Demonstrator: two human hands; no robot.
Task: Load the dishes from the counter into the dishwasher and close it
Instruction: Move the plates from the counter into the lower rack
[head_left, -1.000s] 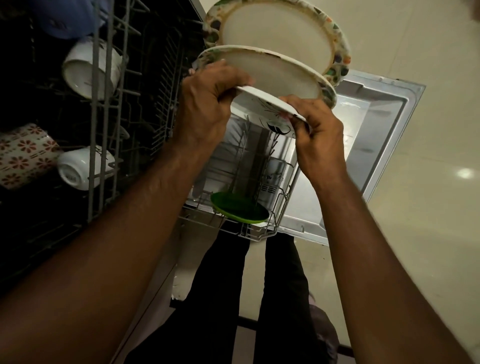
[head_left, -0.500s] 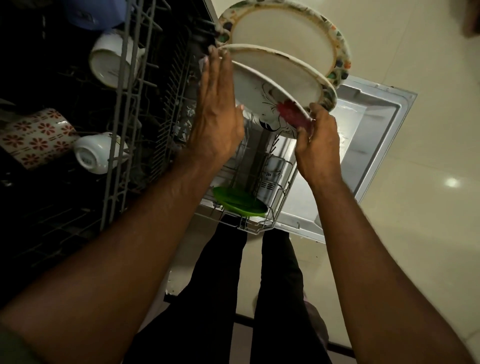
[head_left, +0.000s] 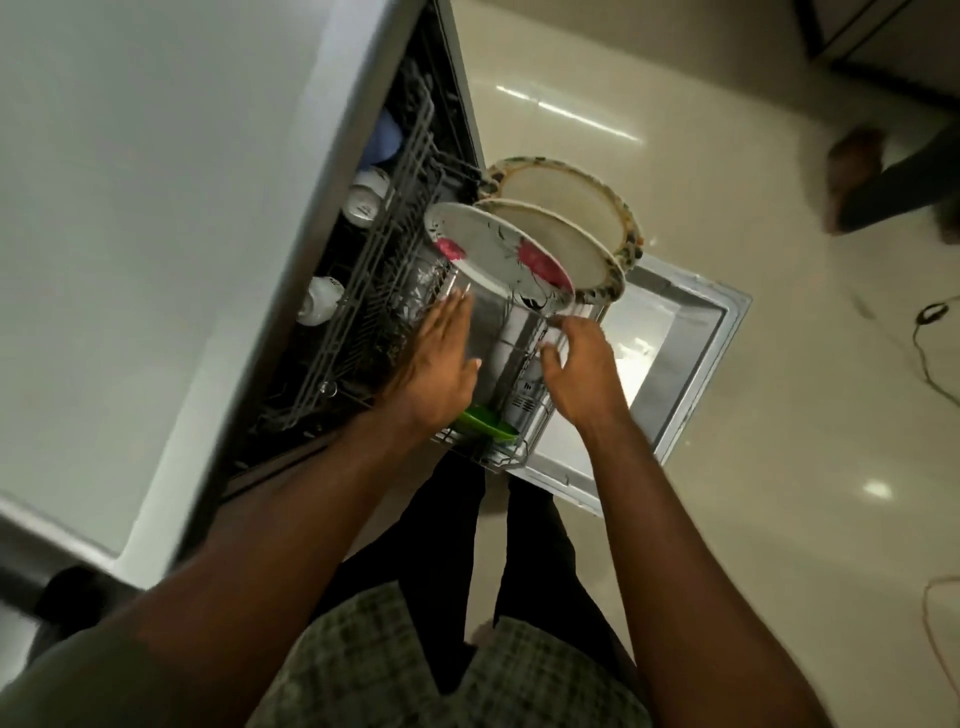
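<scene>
1. My left hand (head_left: 439, 364) is over the pulled-out lower rack (head_left: 506, 452), fingers straight and spread flat, holding nothing. Fingertips sit just below the rim of the floral plate (head_left: 498, 254); can't tell if they touch it.
2. My right hand (head_left: 582, 364) is beside it, fingers loosely curled and apart, gripping nothing. It hangs just under the floral plate's lower edge, near the rack wires.
3. The floral plate (white, pink flowers, dark stems) stands tilted on edge in the lower rack, nearest me of three.
4. Behind it stands a cream plate (head_left: 556, 244) with a patterned rim, and behind that a second patterned plate (head_left: 566, 195). All three lean the same way, close together.
5. A green plate (head_left: 488, 423) lies low at the near end of the lower rack, partly under my left wrist.
6. The dishwasher door (head_left: 691, 353) is folded down open over the floor (head_left: 779, 467), with the lower rack sitting on it.
7. The upper rack (head_left: 379, 291) is grey wire, partly pulled out. It holds white cups (head_left: 366, 200) upside down, another at (head_left: 319, 301). Something blue (head_left: 387, 140) sits further back, too dark to identify.
8. The table (head_left: 156, 208) top is pale and runs along the left above the dishwasher.
9. Another person's foot (head_left: 852, 176) is blurred at top right on the floor. A dark cable (head_left: 930, 353) trails at the right edge.
</scene>
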